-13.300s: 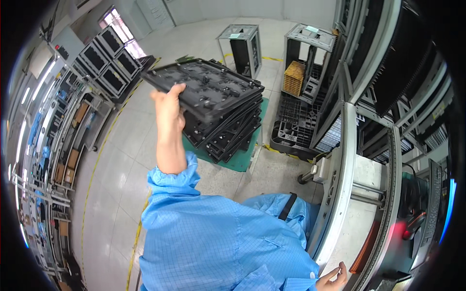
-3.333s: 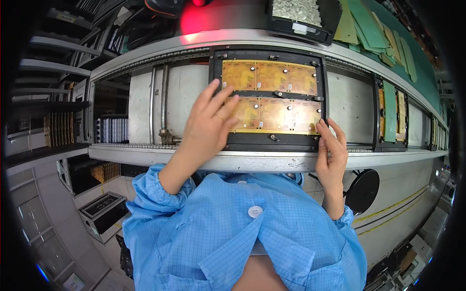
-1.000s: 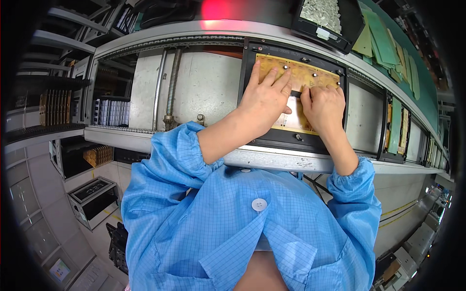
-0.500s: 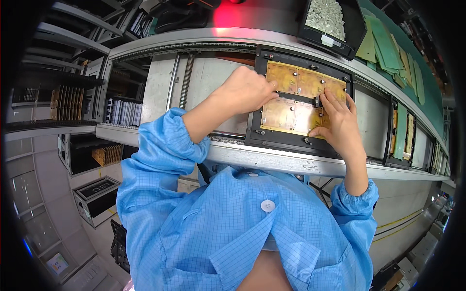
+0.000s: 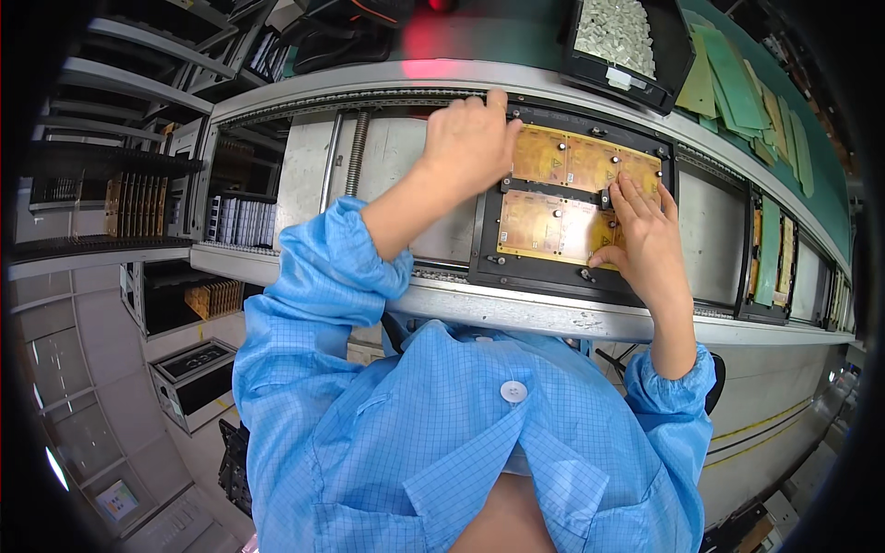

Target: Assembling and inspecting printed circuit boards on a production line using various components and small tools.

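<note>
A black frame fixture (image 5: pixel 544 268) lies on the rail conveyor and carries amber circuit boards (image 5: pixel 530 219) in two rows, dotted with small black knobs. At the frame's far left corner is my left hand (image 5: pixel 468 138), its fingers curled beside a small corner clip (image 5: pixel 515 115). What its fingertips hold, if anything, is hidden. My right hand (image 5: pixel 648 240) rests on the right part of the boards, fingers stretched. Its fingertips touch near the middle bar and its thumb reaches the near row.
Beyond the far rail stands a black bin (image 5: pixel 616 41) of small pale pieces. Green and yellow strips (image 5: pixel 737 88) lie right of it on the green bench. Another fixture with boards (image 5: pixel 767 249) sits further right on the conveyor. Racks holding boards (image 5: pixel 136 205) stand at left.
My left hand has moved away from me, from the frame's middle left side to its far left corner. My right hand stays in the same place on the boards.
</note>
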